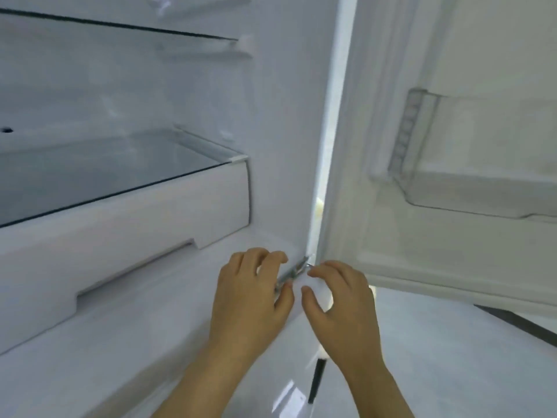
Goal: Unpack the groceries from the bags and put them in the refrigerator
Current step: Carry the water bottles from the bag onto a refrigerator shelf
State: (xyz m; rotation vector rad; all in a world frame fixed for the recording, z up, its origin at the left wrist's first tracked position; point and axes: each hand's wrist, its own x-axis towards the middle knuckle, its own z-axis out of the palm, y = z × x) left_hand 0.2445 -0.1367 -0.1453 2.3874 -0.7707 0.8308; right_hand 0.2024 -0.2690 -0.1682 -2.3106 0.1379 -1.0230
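The refrigerator stands open and I see no food inside it. Its glass shelf [120, 173] lies over a white drawer [156, 224], and a second shelf [120, 25] sits higher up. No grocery bag or item is in view. My left hand [250, 300] and my right hand [340, 309] hover side by side low at the cabinet's front right corner. Their fingers are loosely curled and hold nothing. Between them is the metal door hinge [297, 268]; my left thumb lies just beside it.
The open door [452, 70] swings out to the right, with a clear door bin [482, 188] on its inner side. Below lies a pale glossy floor [452, 357] with a thin dark object [316, 381] on it.
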